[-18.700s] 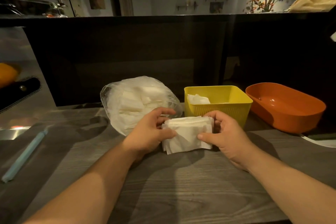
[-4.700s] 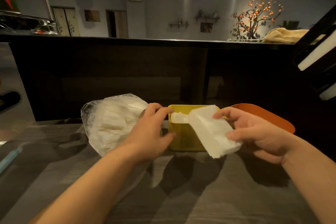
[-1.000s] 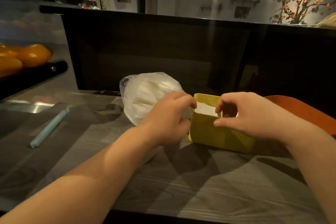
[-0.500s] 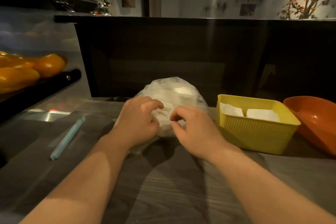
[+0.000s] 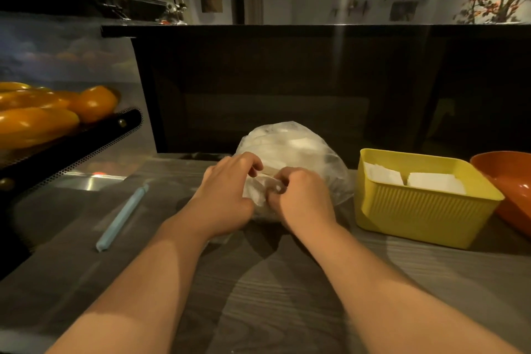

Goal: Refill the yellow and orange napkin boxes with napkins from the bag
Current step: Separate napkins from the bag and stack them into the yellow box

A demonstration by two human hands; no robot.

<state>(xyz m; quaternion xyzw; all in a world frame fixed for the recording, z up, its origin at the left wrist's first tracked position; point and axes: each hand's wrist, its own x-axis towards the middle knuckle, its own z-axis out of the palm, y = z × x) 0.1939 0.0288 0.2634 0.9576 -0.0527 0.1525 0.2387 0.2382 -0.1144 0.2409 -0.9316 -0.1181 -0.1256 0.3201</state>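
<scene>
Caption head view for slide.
Left hand and right hand pinch the clear plastic napkin bag beside the yellow ribbed box.

On the counter [image 5: 258,296], the bag [image 5: 298,146] lies between a sealing stick [image 5: 122,217], left, and the napkin box [image 5: 416,210], right.

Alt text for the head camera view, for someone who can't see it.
Left hand and right hand pinch the bag on a counter. Right of it, the yellow box holds napkins; the orange box lies beyond.
</scene>
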